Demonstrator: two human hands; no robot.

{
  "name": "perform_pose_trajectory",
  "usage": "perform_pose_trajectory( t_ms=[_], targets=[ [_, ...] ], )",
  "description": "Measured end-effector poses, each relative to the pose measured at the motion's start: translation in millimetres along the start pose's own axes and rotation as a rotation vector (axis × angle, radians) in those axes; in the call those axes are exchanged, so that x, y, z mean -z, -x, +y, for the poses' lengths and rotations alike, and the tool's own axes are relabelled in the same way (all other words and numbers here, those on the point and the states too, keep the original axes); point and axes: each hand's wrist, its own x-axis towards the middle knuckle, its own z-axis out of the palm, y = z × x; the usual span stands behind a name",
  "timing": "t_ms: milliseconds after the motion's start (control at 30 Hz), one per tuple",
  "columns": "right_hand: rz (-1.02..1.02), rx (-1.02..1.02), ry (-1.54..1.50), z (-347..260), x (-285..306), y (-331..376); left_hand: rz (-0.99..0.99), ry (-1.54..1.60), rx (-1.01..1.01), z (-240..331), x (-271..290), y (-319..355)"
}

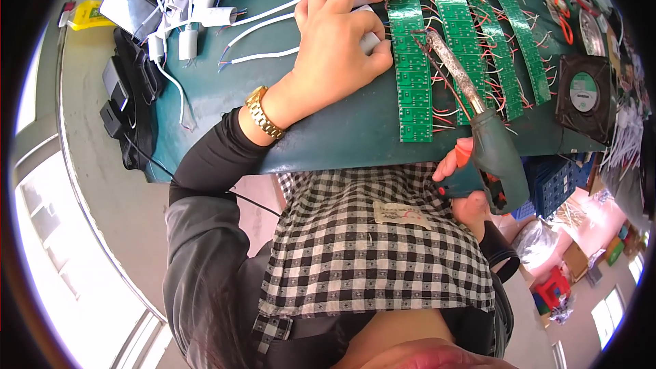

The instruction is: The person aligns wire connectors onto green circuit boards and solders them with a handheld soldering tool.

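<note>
Your left hand (pixel 338 41) is flat on the green bench (pixel 342 130), wrist bent, fingers curled over a white plastic part (pixel 370 42) w/ wires, pinning it just beside the green circuit board strips (pixel 412 75). Your right hand (pixel 465 178) is fisted round the soldering iron (pixel 488 147) grip at the bench edge, tip angled up-left onto the strips.

- soldering gun (pixel 493 154): green grip, long crusted tip slanting across green circuit board strips (pixel 414 68)
- small white part (pixel 369 41): on the mat, beside the strips
</note>
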Motion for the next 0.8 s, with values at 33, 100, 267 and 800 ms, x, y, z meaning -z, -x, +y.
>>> perform_pose_trajectory(
  t_ms=[33,100,267,800],
  targets=[
    [0.003,-0.022,-0.01,-1,-1,2,0.005,0.016,0.002,0,0,0],
    [0.006,-0.048,-0.021,-1,0,4,-0.019,-0.011,-0.007,0,3,-1],
    [-0.003,-0.15,0.031,-7,-8,4,0.022,-0.044,-0.022,-1,3,-3],
    [-0.067,-0.074,0.351,5,7,11,0.102,0.06,-0.166,2,7,-7]
  ],
)
